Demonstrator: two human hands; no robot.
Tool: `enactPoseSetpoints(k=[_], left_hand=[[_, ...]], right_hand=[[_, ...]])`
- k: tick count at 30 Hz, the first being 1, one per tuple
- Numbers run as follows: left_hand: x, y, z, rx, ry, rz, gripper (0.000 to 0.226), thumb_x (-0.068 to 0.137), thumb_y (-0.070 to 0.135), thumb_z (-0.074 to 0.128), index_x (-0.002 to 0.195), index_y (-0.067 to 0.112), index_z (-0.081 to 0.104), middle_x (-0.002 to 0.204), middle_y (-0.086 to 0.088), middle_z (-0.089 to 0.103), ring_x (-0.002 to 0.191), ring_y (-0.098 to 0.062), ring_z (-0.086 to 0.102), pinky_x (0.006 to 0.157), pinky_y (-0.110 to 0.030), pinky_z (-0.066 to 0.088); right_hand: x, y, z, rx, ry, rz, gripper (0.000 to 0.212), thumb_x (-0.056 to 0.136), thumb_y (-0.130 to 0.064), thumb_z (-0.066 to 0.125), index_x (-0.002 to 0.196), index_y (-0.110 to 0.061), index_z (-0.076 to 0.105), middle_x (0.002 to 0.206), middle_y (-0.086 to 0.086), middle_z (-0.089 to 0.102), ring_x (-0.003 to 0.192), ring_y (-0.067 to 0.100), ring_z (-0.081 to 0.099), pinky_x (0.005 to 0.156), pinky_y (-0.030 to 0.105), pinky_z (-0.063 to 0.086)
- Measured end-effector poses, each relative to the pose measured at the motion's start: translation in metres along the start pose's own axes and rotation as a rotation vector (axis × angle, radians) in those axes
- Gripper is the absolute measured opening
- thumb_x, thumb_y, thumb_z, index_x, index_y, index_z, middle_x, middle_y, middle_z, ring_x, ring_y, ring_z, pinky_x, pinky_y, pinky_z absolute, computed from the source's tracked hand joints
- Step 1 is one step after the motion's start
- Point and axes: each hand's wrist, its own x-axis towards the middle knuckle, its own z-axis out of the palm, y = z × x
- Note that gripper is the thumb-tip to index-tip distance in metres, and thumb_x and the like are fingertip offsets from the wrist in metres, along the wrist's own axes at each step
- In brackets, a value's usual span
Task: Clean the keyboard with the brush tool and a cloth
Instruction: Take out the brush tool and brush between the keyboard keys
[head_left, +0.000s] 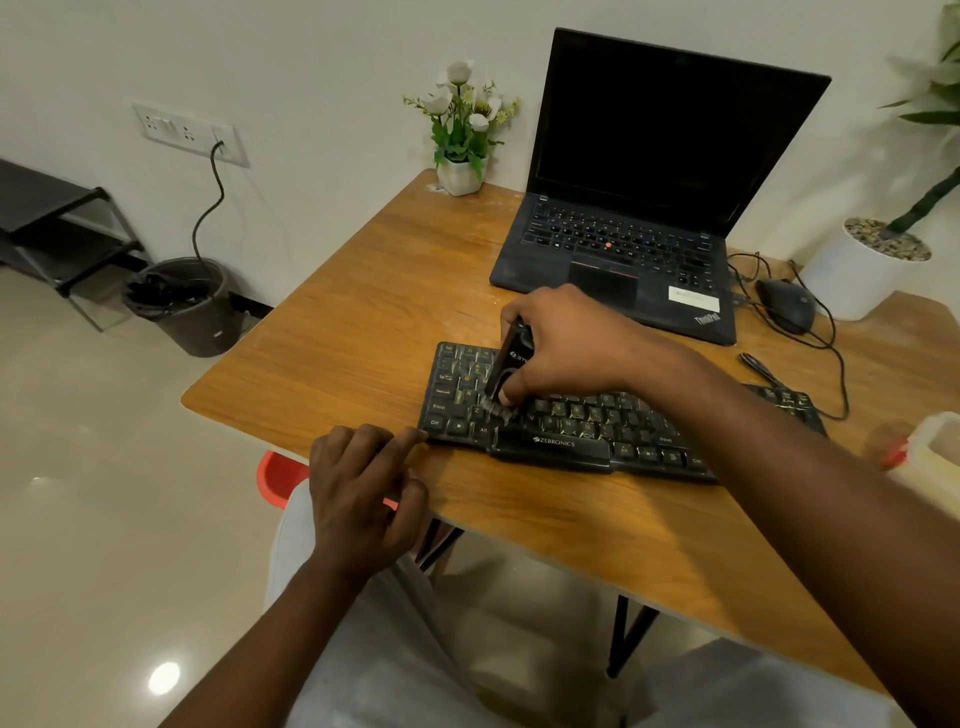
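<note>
A black keyboard (576, 423) lies on the wooden table (363, 322) near its front edge. My right hand (563, 345) grips a black brush tool (506, 364), held steeply with its grey bristles down on the keys at the keyboard's left part. My left hand (363, 493) rests at the table's front edge, its fingertips touching the keyboard's left front corner. A yellowish cloth (930, 457) is partly in view at the right edge, blurred.
An open black laptop (623, 244) stands behind the keyboard. A black mouse (787, 304) with cables lies to its right, beside a white plant pot (862, 270). A small flower pot (460, 174) sits at the table's far corner. A dark bin (187, 306) stands on the floor at left.
</note>
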Motion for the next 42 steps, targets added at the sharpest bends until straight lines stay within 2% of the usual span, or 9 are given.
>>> enactPoseSetpoints(k=[3,6,8,11,14,22,31,38,42], left_hand=[[0.001,0.0,0.0,-0.001,0.007,0.001,0.035,0.085,0.02,0.057,0.106,0.003,0.079,0.086,-0.008,0.065,0.077,-0.03,0.054,0.071,-0.046,0.037],[0.0,0.0,0.001,-0.008,0.006,0.004,0.034,0.085,0.019,0.057,0.107,0.004,0.078,0.086,-0.008,0.065,0.077,-0.031,0.055,0.07,-0.047,0.038],[0.0,0.0,0.001,-0.011,0.002,0.0,0.034,0.085,0.019,0.057,0.107,0.004,0.078,0.086,-0.008,0.065,0.077,-0.032,0.056,0.07,-0.048,0.038],[0.0,-0.001,0.001,-0.009,-0.005,-0.005,0.035,0.086,0.02,0.057,0.106,0.003,0.079,0.086,-0.009,0.065,0.077,-0.032,0.056,0.071,-0.048,0.038],[-0.001,-0.001,0.001,-0.01,-0.007,-0.004,0.035,0.086,0.02,0.057,0.107,0.003,0.079,0.087,-0.009,0.065,0.078,-0.032,0.056,0.071,-0.048,0.039],[0.0,-0.001,0.002,-0.013,0.003,-0.002,0.035,0.086,0.02,0.057,0.108,0.004,0.078,0.087,-0.009,0.065,0.077,-0.031,0.055,0.071,-0.047,0.038],[0.001,0.001,0.0,-0.014,0.001,-0.007,0.035,0.086,0.021,0.057,0.108,0.004,0.078,0.086,-0.009,0.064,0.078,-0.03,0.055,0.072,-0.045,0.038],[0.0,0.001,0.001,-0.009,0.007,-0.018,0.036,0.085,0.021,0.056,0.105,0.002,0.08,0.087,-0.01,0.065,0.078,-0.028,0.054,0.071,-0.044,0.037],[0.001,0.002,0.001,-0.02,0.008,-0.013,0.037,0.085,0.022,0.056,0.105,0.002,0.08,0.086,-0.01,0.065,0.078,-0.029,0.055,0.07,-0.045,0.037]], right_hand=[[-0.004,0.0,-0.008,0.072,-0.167,-0.001,0.038,0.073,-0.027,0.098,0.096,-0.015,0.071,0.089,0.001,0.076,0.078,0.019,0.077,0.066,0.04,0.066],[-0.002,0.003,-0.011,0.027,-0.188,0.011,0.038,0.074,-0.027,0.097,0.099,-0.014,0.071,0.092,0.0,0.077,0.08,0.017,0.076,0.069,0.04,0.067],[0.002,0.005,-0.009,-0.028,-0.118,0.012,0.04,0.074,-0.032,0.096,0.099,-0.016,0.069,0.093,0.001,0.074,0.083,0.019,0.073,0.07,0.044,0.065],[0.006,0.007,-0.004,-0.126,0.088,-0.013,0.035,0.078,-0.028,0.092,0.099,-0.018,0.066,0.09,-0.002,0.068,0.084,0.019,0.069,0.063,0.036,0.057],[0.009,0.012,-0.002,-0.176,0.198,-0.024,0.033,0.078,-0.024,0.089,0.099,-0.016,0.065,0.092,0.001,0.068,0.085,0.022,0.067,0.07,0.045,0.06],[0.001,0.013,-0.01,0.093,-0.192,-0.1,0.039,0.073,-0.026,0.098,0.1,-0.02,0.07,0.097,-0.003,0.077,0.085,0.014,0.076,0.071,0.038,0.065],[0.025,0.006,0.001,-0.048,0.139,-0.106,0.037,0.076,-0.027,0.092,0.101,-0.021,0.065,0.095,-0.003,0.069,0.087,0.018,0.069,0.069,0.04,0.06],[0.024,-0.015,0.001,0.11,-0.127,-0.16,0.041,0.071,-0.027,0.099,0.1,-0.017,0.071,0.094,-0.002,0.077,0.084,0.016,0.074,0.074,0.047,0.065],[0.029,-0.025,0.003,0.025,-0.082,-0.183,0.04,0.073,-0.029,0.097,0.101,-0.016,0.07,0.094,0.001,0.074,0.084,0.018,0.071,0.072,0.048,0.062]])
